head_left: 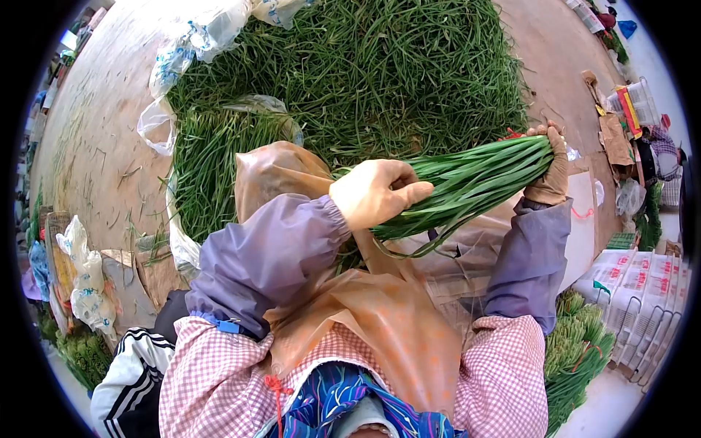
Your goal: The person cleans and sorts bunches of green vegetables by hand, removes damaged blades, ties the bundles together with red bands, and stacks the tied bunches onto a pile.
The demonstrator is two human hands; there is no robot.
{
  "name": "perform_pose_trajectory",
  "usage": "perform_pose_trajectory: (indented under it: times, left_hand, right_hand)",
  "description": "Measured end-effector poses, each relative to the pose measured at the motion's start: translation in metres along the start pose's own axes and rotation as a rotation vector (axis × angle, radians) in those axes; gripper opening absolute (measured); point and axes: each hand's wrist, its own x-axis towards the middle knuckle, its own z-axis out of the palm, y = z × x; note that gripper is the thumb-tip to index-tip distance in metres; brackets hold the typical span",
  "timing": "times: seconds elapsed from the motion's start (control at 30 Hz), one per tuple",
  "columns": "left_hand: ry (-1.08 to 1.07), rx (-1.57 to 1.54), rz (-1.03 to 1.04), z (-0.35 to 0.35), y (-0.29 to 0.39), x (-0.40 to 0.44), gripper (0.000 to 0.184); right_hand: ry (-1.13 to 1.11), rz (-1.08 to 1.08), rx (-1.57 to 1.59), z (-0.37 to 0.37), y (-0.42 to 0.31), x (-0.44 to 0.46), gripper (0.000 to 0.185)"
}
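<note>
1. From where I'm standing, the person's right hand (551, 164) is closed tightly around one end of a bunch of long green leaves (482, 171), holding it out to the right side.
2. The left hand (380, 193) is at the other end of the bunch, fingers bent and thumb laid against the leaves; I can't tell whether it has any blades pinched.
3. The bunch lies slantwise between the two hands, in front of the person, with a few loose blades drooping from its lower edge.
4. Just beyond it spreads a big heap of loose green leaves (380, 66), edged at the far left with crumpled clear plastic (175, 69).
5. A smaller pile of leaves (212, 168) sits left of the left hand, more neatly lined up than the heap.
6. An orange-brown plastic apron (365, 306) covers the person's front, and purple oversleeves (270, 248) cover the forearms.
7. Near the right elbow stand tied green bundles (580, 358), beside white packages with red print (642, 281).
8. Scattered leaf scraps lie on the brown floor (102, 146) to the left.
</note>
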Motion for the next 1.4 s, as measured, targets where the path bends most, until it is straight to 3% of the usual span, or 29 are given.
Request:
perform_pose_trajectory:
  times: [0.17, 0.3, 0.4, 0.47, 0.5, 0.63, 0.77, 0.87, 0.93, 1.07, 1.13, 1.17, 1.27, 1.37, 1.4]
  left_hand:
    - [-0.081, -0.173, 0.076, 0.012, -0.008, 0.01, 0.024]
    - [0.095, -0.421, 0.063, 0.013, -0.014, 0.018, 0.015]
    - [0.346, -0.732, 0.023, -0.003, -0.023, 0.014, 0.012]
    - [0.504, -0.744, 0.006, -0.016, -0.031, 0.01, 0.011]
    - [0.519, -0.654, 0.015, -0.02, -0.029, 0.004, 0.018]
    - [0.162, -0.211, 0.134, -0.026, -0.011, -0.026, 0.041]
    - [0.113, 0.368, 0.266, -0.006, -0.002, -0.028, 0.042]
    - [0.11, 0.107, 0.183, 0.002, -0.013, -0.023, 0.039]
    - [0.146, -0.332, 0.106, 0.003, -0.02, -0.02, 0.031]
    - [0.397, -0.866, 0.095, -0.015, -0.026, -0.016, 0.024]
    - [0.631, -0.844, 0.174, -0.029, -0.032, -0.011, 0.02]
    - [0.603, -0.742, 0.154, -0.041, -0.036, -0.016, 0.021]
    - [0.402, -0.155, 0.379, -0.033, -0.024, -0.034, 0.028]
    - [0.017, 0.631, 0.629, -0.013, -0.039, -0.037, 0.029]
    - [-0.203, 0.749, 0.512, -0.01, -0.048, -0.04, 0.025]
  right_hand:
    - [0.052, 0.015, -0.014, -0.003, 0.007, -0.003, 0.019]
    - [0.084, 0.005, -0.026, -0.011, 0.014, -0.001, 0.019]
    - [0.131, -0.017, -0.049, -0.021, 0.015, 0.0, 0.018]
    - [0.156, -0.02, -0.074, -0.023, 0.016, 0.001, 0.018]
    - [0.165, -0.018, -0.092, -0.022, 0.015, 0.0, 0.018]
    - [0.187, -0.01, -0.09, -0.015, 0.021, -0.001, 0.016]
    - [0.159, 0.046, -0.053, -0.011, 0.029, -0.003, 0.013]
    - [0.176, 0.034, -0.042, -0.016, 0.032, -0.003, 0.012]
    - [0.174, 0.015, -0.085, -0.017, 0.033, -0.006, 0.011]
    - [0.21, -0.011, -0.115, -0.019, 0.033, -0.006, 0.013]
    - [0.225, 0.006, -0.119, -0.033, 0.022, 0.001, 0.014]
    - [0.223, 0.028, -0.149, -0.045, 0.017, 0.006, 0.015]
    - [0.166, 0.02, -0.061, -0.061, 0.002, 0.011, 0.014]
    - [0.245, -0.024, -0.068, -0.065, -0.008, 0.018, 0.013]
    - [0.295, -0.073, -0.11, -0.062, -0.016, 0.018, 0.015]
